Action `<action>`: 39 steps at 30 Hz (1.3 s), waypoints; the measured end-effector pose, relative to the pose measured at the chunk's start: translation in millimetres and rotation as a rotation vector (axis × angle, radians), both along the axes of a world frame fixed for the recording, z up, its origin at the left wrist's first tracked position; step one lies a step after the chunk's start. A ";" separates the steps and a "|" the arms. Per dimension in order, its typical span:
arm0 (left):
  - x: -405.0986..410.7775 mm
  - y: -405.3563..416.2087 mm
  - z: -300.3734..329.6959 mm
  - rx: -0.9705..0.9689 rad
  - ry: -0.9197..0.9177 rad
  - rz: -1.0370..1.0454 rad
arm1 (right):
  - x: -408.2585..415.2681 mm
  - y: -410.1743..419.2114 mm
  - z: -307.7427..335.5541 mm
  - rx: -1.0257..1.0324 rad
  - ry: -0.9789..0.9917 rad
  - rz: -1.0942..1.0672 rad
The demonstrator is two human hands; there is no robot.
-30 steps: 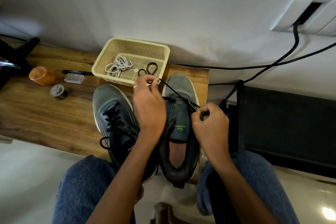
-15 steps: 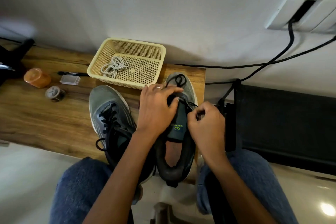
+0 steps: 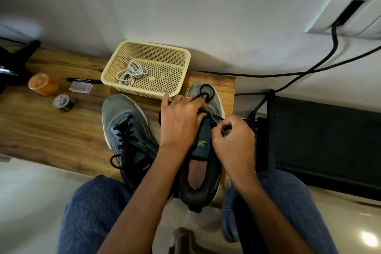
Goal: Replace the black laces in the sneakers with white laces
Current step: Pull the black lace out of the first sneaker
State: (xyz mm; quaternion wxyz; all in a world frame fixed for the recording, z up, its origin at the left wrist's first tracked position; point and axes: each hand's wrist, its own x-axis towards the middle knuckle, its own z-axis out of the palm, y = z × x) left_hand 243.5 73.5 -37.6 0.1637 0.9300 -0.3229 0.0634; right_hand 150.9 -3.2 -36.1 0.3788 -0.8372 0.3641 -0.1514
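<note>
A: So, why is the grey mesh sneaker on the right (image 3: 214,101) lying toe-away on the wooden desk (image 3: 41,126)?

B: Likely so its open throat faces the person. The left hand (image 3: 181,121) curls over the front of the tongue and grips a bunch of thin black lace (image 3: 206,94), whose loop lies loose on the toe. The right hand (image 3: 233,140) is closed, its fingers pinching the same lace at the eyelets on the sneaker's right side.

A: Unlacing, then?

B: That's my reading: one hand steadies and gathers slack while the other works the lace out of a hole. The second grey sneaker, on the left (image 3: 127,130), is laced in black throughout, so it looks untouched.

A: And the replacements?

B: A coil of white cord laces (image 3: 132,73) waits in the cream perforated plastic basket (image 3: 183,57), just beyond the toes, within easy reach.

A: Any writing?

B: A green round logo on the dark tongue, with letters beside it that seem to begin "KNITW"; the rest is hidden. A black pen (image 3: 82,80), a clear box (image 3: 80,87) and an orange tub (image 3: 43,84) lie further left, their labels unreadable.
</note>
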 end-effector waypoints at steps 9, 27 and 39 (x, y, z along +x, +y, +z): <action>-7.9 -2.2 4.5 -0.165 0.180 0.062 | 0.0 1.9 0.6 -0.002 -0.020 -0.019; 1.8 0.9 13.5 -0.755 0.369 0.313 | -1.9 -4.7 -5.0 0.015 -0.033 -0.059; -1.2 3.6 7.9 -0.006 0.101 0.018 | -0.5 -3.5 -2.2 -0.008 0.005 -0.022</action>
